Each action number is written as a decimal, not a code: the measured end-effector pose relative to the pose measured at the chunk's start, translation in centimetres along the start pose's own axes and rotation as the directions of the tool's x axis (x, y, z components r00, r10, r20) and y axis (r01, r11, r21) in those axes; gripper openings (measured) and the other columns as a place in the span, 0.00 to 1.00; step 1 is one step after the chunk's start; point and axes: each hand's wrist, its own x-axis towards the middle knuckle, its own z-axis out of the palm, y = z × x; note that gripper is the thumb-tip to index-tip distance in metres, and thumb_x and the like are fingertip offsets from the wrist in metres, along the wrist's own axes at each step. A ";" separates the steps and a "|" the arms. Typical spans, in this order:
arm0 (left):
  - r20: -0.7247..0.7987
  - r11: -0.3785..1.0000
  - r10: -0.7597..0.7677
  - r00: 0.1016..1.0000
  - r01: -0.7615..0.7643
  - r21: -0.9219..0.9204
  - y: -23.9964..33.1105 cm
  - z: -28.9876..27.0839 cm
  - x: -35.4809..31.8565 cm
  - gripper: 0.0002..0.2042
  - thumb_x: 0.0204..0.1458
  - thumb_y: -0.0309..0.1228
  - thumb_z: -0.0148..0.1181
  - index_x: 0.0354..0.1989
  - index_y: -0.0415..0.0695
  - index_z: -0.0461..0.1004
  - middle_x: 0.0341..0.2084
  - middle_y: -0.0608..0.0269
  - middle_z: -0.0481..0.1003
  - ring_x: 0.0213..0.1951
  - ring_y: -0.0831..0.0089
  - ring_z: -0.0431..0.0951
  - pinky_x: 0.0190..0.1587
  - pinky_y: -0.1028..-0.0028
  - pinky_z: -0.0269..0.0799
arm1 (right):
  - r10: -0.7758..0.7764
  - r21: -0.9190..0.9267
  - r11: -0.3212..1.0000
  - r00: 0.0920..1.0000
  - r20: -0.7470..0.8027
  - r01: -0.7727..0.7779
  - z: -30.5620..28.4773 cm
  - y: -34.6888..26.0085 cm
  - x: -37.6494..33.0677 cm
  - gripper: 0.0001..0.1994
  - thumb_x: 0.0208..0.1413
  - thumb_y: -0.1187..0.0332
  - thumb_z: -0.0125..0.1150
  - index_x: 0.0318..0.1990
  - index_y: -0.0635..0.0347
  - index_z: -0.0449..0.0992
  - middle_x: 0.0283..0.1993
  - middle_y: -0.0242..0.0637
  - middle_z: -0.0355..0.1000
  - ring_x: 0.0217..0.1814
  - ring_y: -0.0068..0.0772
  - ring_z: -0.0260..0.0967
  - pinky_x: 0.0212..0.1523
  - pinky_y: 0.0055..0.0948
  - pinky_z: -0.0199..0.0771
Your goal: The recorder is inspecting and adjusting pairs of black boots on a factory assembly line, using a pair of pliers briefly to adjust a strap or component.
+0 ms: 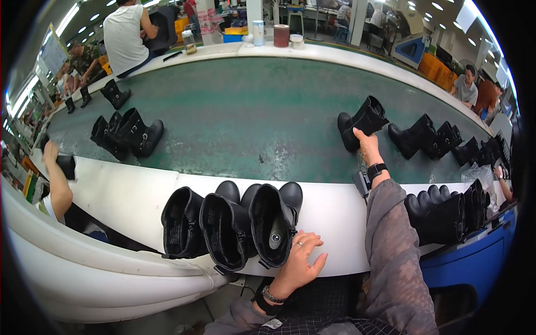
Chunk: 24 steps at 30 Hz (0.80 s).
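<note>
My right hand (367,146) reaches out over the green belt and grips a black ankle-high boot (363,118) low on its side. The boot tilts, its opening toward the right. Several black boots (226,231) stand close together on the white ledge (329,223) in front of me, openings facing me and toes pointing away. Beside the rightmost of these boots, my left hand (300,263) is held with its fingers apart and nothing in it; I cannot tell whether it touches the shaft.
On the green belt (240,111), buckled boots (142,134) stand left and more boots (413,137) line the right. Further boots (441,220) crowd the ledge at right. A small dark device (361,183) sits by my right wrist. At left, another person's arm (60,181) holds something dark.
</note>
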 end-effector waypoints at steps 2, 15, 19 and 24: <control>-0.007 1.000 -0.012 1.000 0.012 0.012 -0.2 0.1 0.1 0.12 0.46 0.30 0.65 0.38 0.39 0.75 0.41 0.53 0.77 0.49 0.55 0.75 0.62 0.54 0.61 | -0.013 -0.037 0.999 0.999 -0.042 0.012 -0.1 0.0 -0.1 0.23 0.48 0.64 0.70 0.50 0.67 0.74 0.47 0.41 0.76 0.48 0.35 0.74 0.52 0.32 0.71; -0.057 0.999 -0.049 0.997 0.049 0.007 -0.3 -0.1 -0.5 0.14 0.48 0.30 0.64 0.42 0.38 0.75 0.38 0.55 0.78 0.47 0.58 0.76 0.61 0.61 0.63 | 0.133 0.551 0.719 0.862 0.490 -0.424 -2.3 -11.3 -20.1 0.21 0.64 0.58 0.51 0.54 0.66 0.69 0.52 0.48 0.74 0.53 0.48 0.74 0.51 0.51 0.76; -0.051 0.919 -0.147 0.988 0.117 -0.377 -0.5 0.1 -0.8 0.20 0.55 0.25 0.59 0.58 0.40 0.67 0.47 0.56 0.75 0.50 0.69 0.75 0.58 0.68 0.66 | 0.103 0.633 0.596 0.828 0.551 -0.495 -3.8 -10.9 -26.9 0.20 0.65 0.57 0.48 0.54 0.66 0.70 0.53 0.48 0.73 0.55 0.48 0.73 0.54 0.52 0.75; -0.046 0.831 -0.128 0.991 0.082 -0.550 2.8 0.9 -1.4 0.29 0.57 0.27 0.58 0.67 0.41 0.55 0.54 0.56 0.67 0.53 0.70 0.70 0.56 0.70 0.67 | 0.148 0.651 0.573 0.844 0.515 -0.498 -5.6 -8.7 -33.6 0.21 0.64 0.59 0.52 0.58 0.63 0.67 0.55 0.44 0.73 0.56 0.45 0.72 0.51 0.51 0.78</control>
